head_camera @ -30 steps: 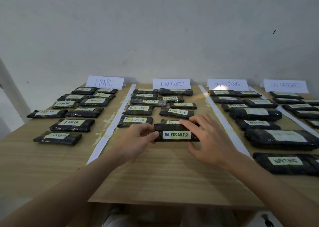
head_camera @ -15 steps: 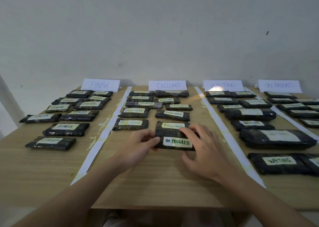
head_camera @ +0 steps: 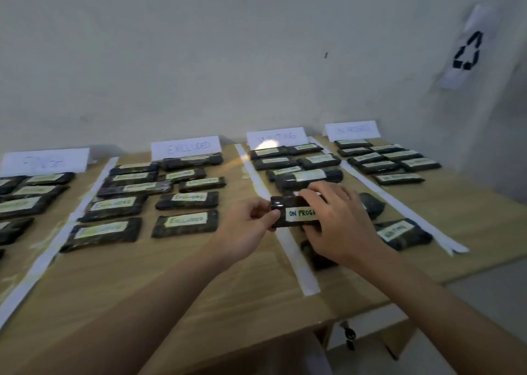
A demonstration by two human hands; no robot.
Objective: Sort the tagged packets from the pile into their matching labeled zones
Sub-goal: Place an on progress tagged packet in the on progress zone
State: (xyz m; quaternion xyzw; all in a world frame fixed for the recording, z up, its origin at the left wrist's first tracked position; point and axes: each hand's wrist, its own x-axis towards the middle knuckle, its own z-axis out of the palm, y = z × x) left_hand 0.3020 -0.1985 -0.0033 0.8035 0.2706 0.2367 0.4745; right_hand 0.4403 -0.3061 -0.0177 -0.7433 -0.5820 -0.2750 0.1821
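Note:
A dark packet tagged ON PROGRESS point(head_camera: 293, 211) is held in the air between both hands, above the white strip between the EXCLUDED and WAITING zones. My left hand point(head_camera: 248, 226) pinches its left end. My right hand point(head_camera: 339, 223) covers its right half and hides the end of the tag. The ON PROGRESS sign point(head_camera: 352, 130) stands at the far right, with several tagged packets point(head_camera: 397, 177) in front of it. The WAITING sign point(head_camera: 276, 137) and EXCLUDED sign point(head_camera: 186, 147) stand to its left.
Rows of dark packets fill the EXCLUDED zone point(head_camera: 185, 222) and the FINISH zone point(head_camera: 20, 206). WAITING packets point(head_camera: 399, 232) lie under and beside my right hand. White paper strips point(head_camera: 296, 260) divide the wooden table point(head_camera: 171, 283). The table's right edge drops to the floor.
Both hands lifted the ON PROGRESS packet out of the EXCLUDED zone and carried it right, over the dividing strip. The view has swung right, so the FINISH zone is now at the left edge.

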